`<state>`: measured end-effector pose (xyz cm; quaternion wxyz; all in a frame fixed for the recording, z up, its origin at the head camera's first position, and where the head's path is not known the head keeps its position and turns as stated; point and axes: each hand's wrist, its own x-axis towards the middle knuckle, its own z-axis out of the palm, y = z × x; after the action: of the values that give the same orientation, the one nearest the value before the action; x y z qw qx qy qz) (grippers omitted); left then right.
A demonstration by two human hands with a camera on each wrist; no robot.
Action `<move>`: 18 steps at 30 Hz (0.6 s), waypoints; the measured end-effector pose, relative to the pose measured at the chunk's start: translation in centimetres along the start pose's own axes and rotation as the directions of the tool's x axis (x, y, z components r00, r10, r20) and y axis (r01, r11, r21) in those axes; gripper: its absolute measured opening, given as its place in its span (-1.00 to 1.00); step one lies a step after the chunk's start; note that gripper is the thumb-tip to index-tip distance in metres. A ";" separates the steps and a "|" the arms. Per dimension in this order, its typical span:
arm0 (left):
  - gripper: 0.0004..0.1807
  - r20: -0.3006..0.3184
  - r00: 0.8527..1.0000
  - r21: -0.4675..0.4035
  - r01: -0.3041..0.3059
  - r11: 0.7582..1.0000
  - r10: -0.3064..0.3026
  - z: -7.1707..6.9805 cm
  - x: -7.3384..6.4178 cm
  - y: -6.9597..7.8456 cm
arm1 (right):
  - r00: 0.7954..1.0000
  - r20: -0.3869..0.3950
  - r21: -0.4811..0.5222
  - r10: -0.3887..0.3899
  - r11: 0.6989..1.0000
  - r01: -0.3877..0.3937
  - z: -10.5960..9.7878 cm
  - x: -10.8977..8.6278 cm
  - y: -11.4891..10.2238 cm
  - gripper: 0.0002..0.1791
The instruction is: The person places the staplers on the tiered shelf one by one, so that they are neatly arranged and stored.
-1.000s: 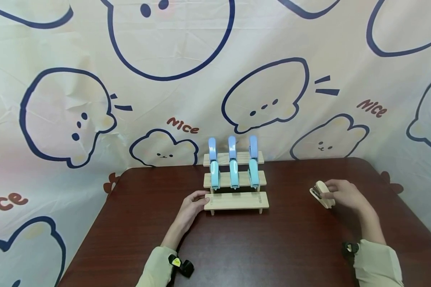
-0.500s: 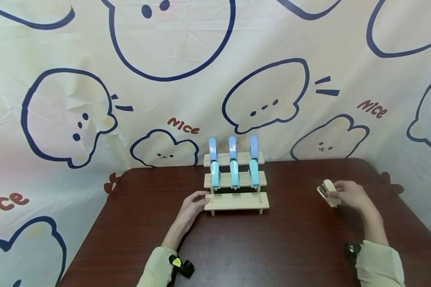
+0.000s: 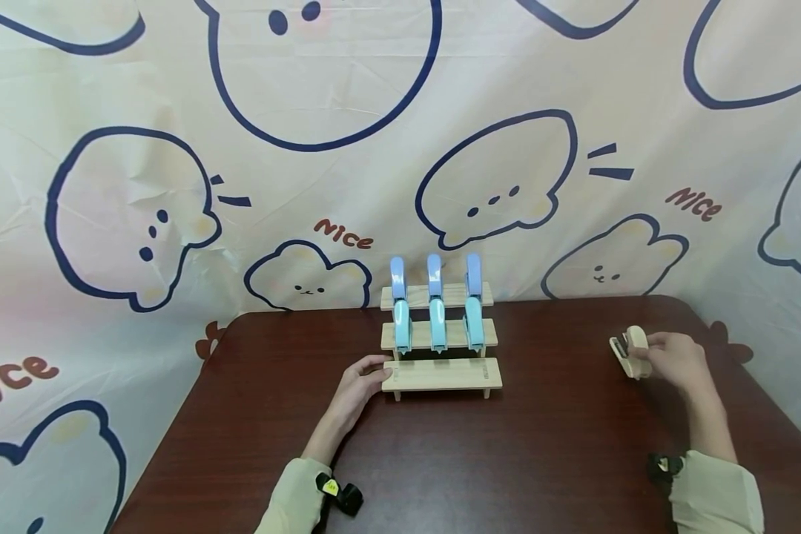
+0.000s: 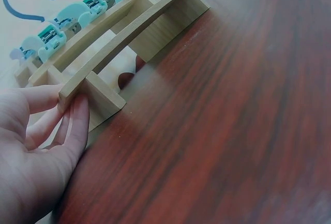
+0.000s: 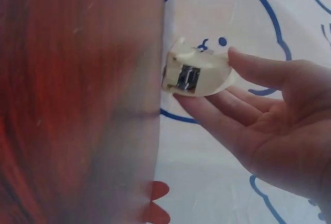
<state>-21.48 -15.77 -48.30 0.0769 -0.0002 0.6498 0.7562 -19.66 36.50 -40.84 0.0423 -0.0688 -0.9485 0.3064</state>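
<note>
A three-step wooden rack (image 3: 442,375) stands at the back middle of the table. My left hand (image 3: 360,387) pinches the left end of its lowest board, thumb above and fingers beneath, as the left wrist view shows at the board's end (image 4: 77,87). At the far right my right hand (image 3: 679,360) holds a cream stapler (image 3: 635,351) between thumb and fingers. In the right wrist view the stapler (image 5: 209,71) has one end towards the camera, with dark metal showing inside. Three light blue staplers (image 3: 435,276) line the top step, and three teal staplers (image 3: 437,325) the middle one.
The dark brown wooden table (image 3: 507,460) reaches back to a pale curtain (image 3: 347,185) printed with cartoon outlines, which hangs right behind the rack and along both sides. A small black wrist camera (image 3: 348,500) sits at the left sleeve.
My right hand has moved to the right and slightly away from the rack with the cream stapler. The left hand keeps its hold on the rack, which stays in place.
</note>
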 end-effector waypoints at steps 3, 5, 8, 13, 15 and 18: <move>-0.60 -0.002 1.000 0.004 0.001 1.000 -0.001 0.0 0.0 0.0 | 1.000 -0.021 0.064 0.019 0.998 -0.018 0.1 -0.1 -0.6 -0.50; -0.61 -0.006 1.000 0.007 0.004 1.000 -0.004 0.0 0.1 0.0 | 0.999 -0.021 0.114 0.034 0.993 -0.031 0.1 -0.2 -1.0 -0.47; -0.62 -0.010 1.000 0.009 0.008 1.000 -0.008 0.0 0.0 0.0 | 0.999 -0.023 0.162 0.049 0.986 -0.044 0.0 -0.3 -1.7 -0.45; -0.63 -0.012 1.000 0.011 0.009 1.000 -0.009 0.1 0.1 0.0 | 0.998 -0.033 0.222 0.062 0.974 -0.054 -0.3 -0.6 -2.5 -0.39; -0.63 -0.011 1.000 0.009 0.007 1.000 -0.006 0.1 0.1 0.0 | 0.997 -0.036 0.245 0.067 0.968 -0.056 -0.4 -0.7 -2.9 -0.36; -0.63 -0.012 1.000 0.007 0.009 1.000 -0.008 0.0 0.1 0.0 | 0.997 -0.039 0.263 0.070 0.963 -0.057 -0.4 -0.8 -3.3 -0.35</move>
<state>-21.54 -15.73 -48.27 0.0762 -0.0072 0.6528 0.7536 -19.14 33.97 -38.67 0.0640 -0.1002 -0.8958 0.4283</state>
